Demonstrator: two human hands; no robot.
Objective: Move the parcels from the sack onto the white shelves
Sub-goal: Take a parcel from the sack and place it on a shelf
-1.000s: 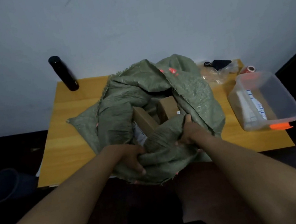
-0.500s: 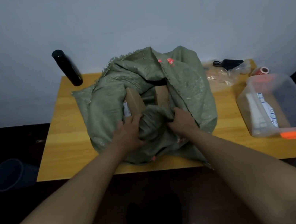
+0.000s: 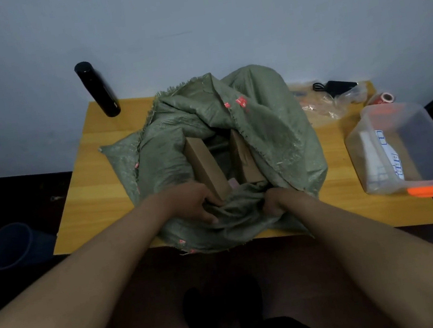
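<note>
A green woven sack (image 3: 274, 127) lies open on the wooden table (image 3: 92, 188). Inside its mouth stand two brown cardboard parcels, one on the left (image 3: 206, 168) and one on the right (image 3: 244, 159). A bit of pink shows between them low down. My left hand (image 3: 190, 204) grips the near rim of the sack, right at the foot of the left parcel. My right hand (image 3: 277, 202) grips the bunched near rim of the sack further right. No white shelves are in view.
A black cylindrical bottle (image 3: 97, 89) stands at the table's back left. A clear plastic bin (image 3: 404, 147) with papers and an orange latch sits on the right. Behind it lie a plastic bag (image 3: 333, 104), a black charger (image 3: 338, 86) and a red tape roll (image 3: 384, 98). A dark bucket (image 3: 14, 244) stands on the floor, left.
Both hands have pushed the sack's near rim down and spread it, so the two parcels stand more exposed. The sack's mouth has widened.
</note>
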